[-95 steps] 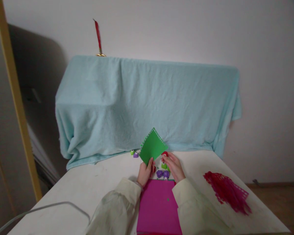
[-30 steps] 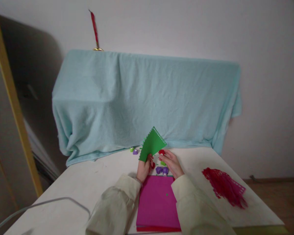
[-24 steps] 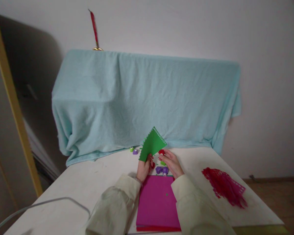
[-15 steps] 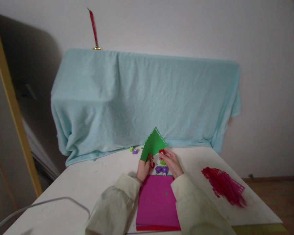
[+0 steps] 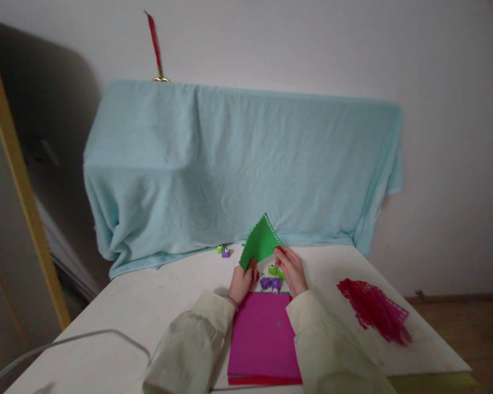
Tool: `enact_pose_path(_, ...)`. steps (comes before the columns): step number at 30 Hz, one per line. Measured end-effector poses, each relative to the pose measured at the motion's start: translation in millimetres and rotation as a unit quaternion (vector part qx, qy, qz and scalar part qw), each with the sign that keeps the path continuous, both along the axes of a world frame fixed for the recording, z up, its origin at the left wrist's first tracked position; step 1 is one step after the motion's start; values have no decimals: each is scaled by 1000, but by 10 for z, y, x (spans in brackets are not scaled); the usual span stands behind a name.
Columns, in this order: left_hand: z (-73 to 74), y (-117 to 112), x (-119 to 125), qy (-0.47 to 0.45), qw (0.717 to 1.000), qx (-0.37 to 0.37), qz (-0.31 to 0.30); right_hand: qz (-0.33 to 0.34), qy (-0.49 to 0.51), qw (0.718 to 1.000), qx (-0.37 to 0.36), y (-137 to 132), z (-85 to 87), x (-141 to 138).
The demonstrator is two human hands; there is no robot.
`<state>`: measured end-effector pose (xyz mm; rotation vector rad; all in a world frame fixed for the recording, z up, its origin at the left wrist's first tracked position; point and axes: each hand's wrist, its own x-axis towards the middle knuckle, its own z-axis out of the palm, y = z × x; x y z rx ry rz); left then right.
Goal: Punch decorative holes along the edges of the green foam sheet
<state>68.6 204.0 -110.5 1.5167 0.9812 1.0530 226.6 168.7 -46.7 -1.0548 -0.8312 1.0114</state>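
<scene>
Held up over the table is a sheet of green paper [image 5: 259, 244] with rows of small holes along two upper edges. My left hand [image 5: 241, 282] is closed on its lower left part, thumb on top; something red shows by those fingers, too small to make out. My right hand [image 5: 292, 269] pinches a small red hole punch [image 5: 278, 249] at the sheet's right corner, mostly hidden by the fingers. Below the sheet lie purple punches [image 5: 275, 284] and green punches [image 5: 273, 270] with eye-like knobs. Nearer me is a stack of magenta paper [image 5: 263, 336].
Another green punch [image 5: 219, 249] and purple punch [image 5: 225, 253] sit at the table's back edge. Shredded red and magenta paper [image 5: 373, 312] lies to the right. A light-blue cloth [image 5: 246, 169] covers something behind; a grey cable [image 5: 107, 331] crosses the left side.
The green sheet has shifted slightly right and turned a little. My right hand has brought the red punch right and down along the sheet's edge, and more green punches show below.
</scene>
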Motion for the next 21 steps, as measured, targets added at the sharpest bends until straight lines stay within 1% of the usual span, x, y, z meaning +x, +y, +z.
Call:
enact_pose_path(6,65,-30,-13,28,999,31,4,-23,-15,1000,-10,12,-26,12)
enact_pose_path(11,96,-35,-16,33,999,29,6,-31,-16,999,-19,17,-38,12)
enact_pose_path(16,97,-40,-14,38,999,24,9,-28,-26,999,-28,13,-45,18)
enact_pose_path(21,64,-35,-5,33,999,20,7,-37,-18,999,-27,30,-70,30)
